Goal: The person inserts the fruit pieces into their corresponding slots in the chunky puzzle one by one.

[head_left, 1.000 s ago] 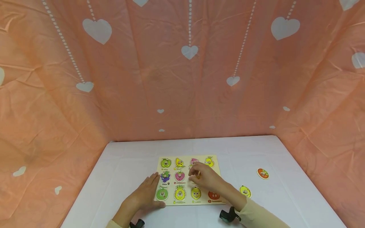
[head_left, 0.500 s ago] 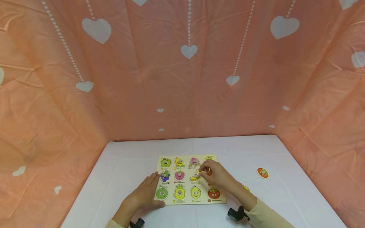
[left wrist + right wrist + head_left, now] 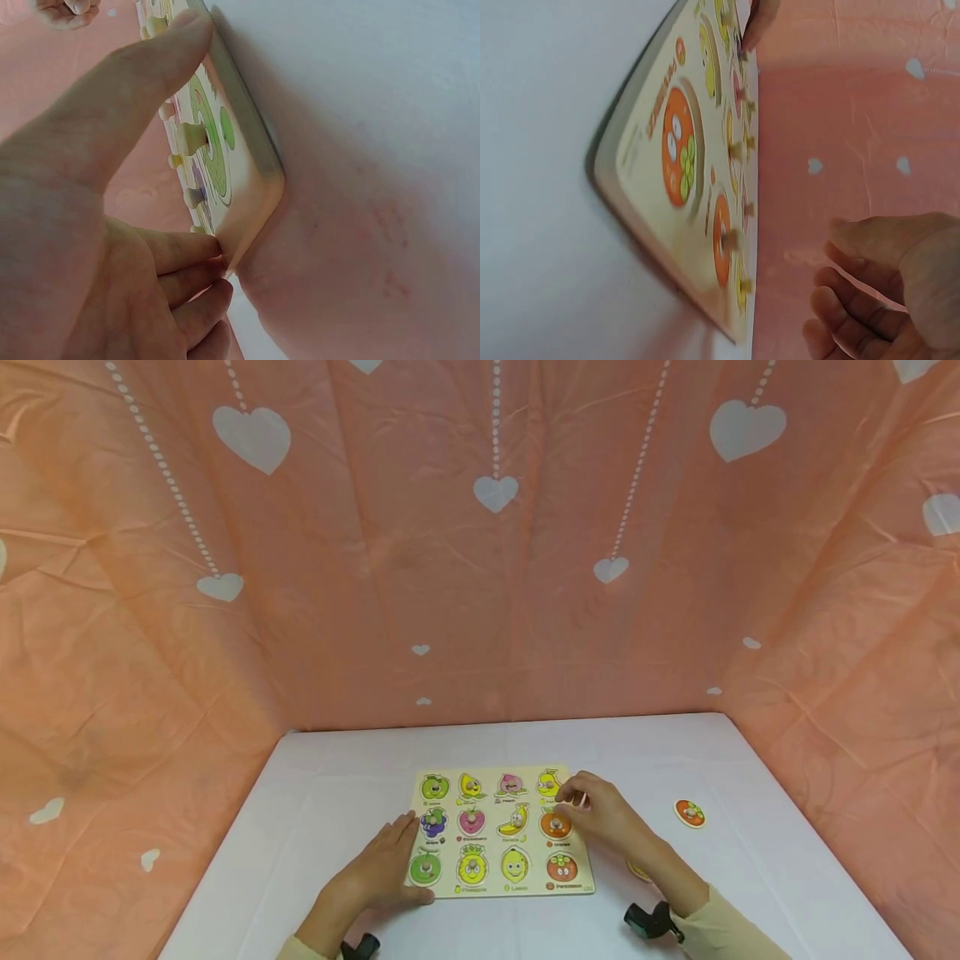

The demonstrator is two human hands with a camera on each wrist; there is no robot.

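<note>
A wooden fruit puzzle board (image 3: pixel 492 810) lies on the white table, most of its pieces seated with knobs up. My left hand (image 3: pixel 378 864) rests at the board's left side, fingers along that edge and thumb at the near left corner. Beside the board's right edge hovers my right hand (image 3: pixel 603 810), fingers loosely bent and holding nothing, close to the orange piece (image 3: pixel 556 824). The banana piece (image 3: pixel 514 820) sits in the middle row. In the front row, the lemon recess (image 3: pixel 515 865) and persimmon recess (image 3: pixel 678 146) show printed pictures without knobs.
A loose persimmon piece (image 3: pixel 690 813) lies on the table to the right. Nearer the board, a yellow piece (image 3: pixel 637 870) is mostly hidden under my right forearm. Black wrist cameras (image 3: pixel 652 920) sit on both wrists. An orange heart-patterned cloth (image 3: pixel 495 610) encloses the table.
My right hand has moved right, from over the banana piece to the board's right edge, uncovering the banana and orange pieces. My left hand has stayed put.
</note>
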